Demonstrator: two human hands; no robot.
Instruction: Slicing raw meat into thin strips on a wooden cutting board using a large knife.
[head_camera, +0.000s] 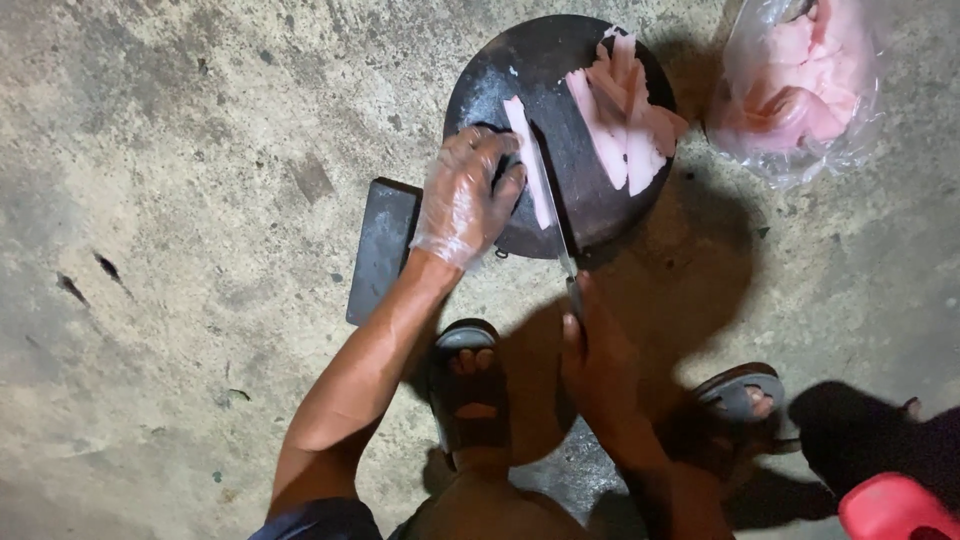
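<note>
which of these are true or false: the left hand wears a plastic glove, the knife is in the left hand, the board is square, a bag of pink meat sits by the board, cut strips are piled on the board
1. The left hand wears a clear plastic glove. True.
2. The knife is in the left hand. False: the right hand holds it, and the left hand presses on a meat strip.
3. The chopping board is square. False: it is round and dark.
4. A plastic bag of pink meat sits beside the board. True.
5. Cut strips are piled on the board. True.
</note>
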